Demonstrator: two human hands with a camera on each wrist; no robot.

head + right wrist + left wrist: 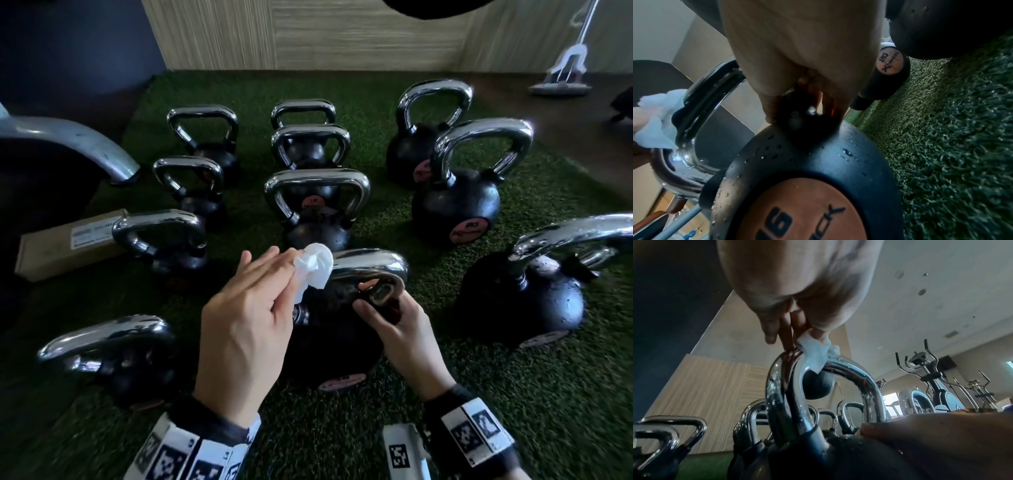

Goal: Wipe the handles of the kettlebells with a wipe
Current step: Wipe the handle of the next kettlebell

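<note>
A dark green turf mat [394,428] fills most of the head view, backed by a pale wood-panelled wall [342,34] along the top edge. Rows of black kettlebells with chrome handles stand across the mat, among them a big one at the right edge [524,301] and another at lower left [133,370]. At lower centre stands the kettlebell being cleaned [329,339], its body speckled with droplets and an orange disc marked 16 on its side in the right wrist view. Its chrome handle [370,267] arches between the two hands. The right hand [404,329] curls fingers and thumb around the handle's right leg, just above the ball. The left hand [246,315] pinches a crumpled white wipe [315,267] between thumb and fingertips, the wipe touching the handle's top left bend. A cardboard box [68,246] lies at the left edge, and a mop [565,75] stands in the upper right corner.
</note>
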